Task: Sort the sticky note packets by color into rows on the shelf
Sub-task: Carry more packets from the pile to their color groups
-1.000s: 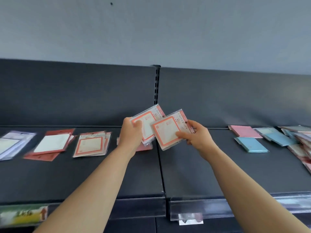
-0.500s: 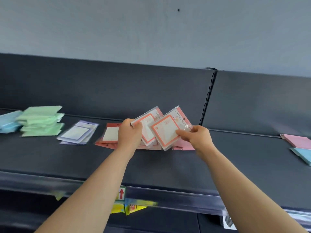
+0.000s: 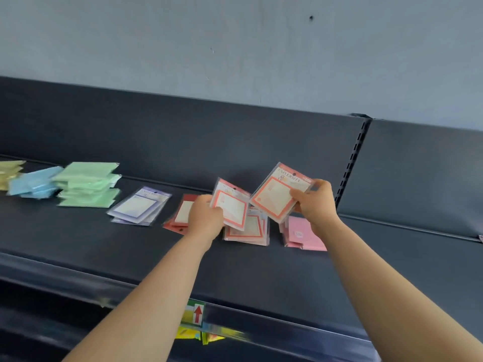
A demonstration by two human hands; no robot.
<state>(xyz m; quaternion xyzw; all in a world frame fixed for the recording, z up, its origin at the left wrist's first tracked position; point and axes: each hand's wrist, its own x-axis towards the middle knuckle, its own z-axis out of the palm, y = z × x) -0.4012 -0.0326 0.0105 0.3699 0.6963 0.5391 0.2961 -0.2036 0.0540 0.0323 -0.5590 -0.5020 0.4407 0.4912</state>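
Your left hand (image 3: 206, 218) hides half the red pile (image 3: 175, 223) and the yellow stack (image 3: 9, 173) is cut off at far left, but mid-frame you're holding two orange-bordered packets, a first packet (image 3: 231, 207) gripped there, a second packet (image 3: 277, 197) pinched in your right hand (image 3: 313, 202), above the orange pile (image 3: 251, 231) on the shelf (image 3: 261, 270), pink pile (image 3: 304, 235) beside.

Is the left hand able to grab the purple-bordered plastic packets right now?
Probably not yet: the left hand grips an orange-bordered packet, though the way to the purple-bordered plastic packets looks free.
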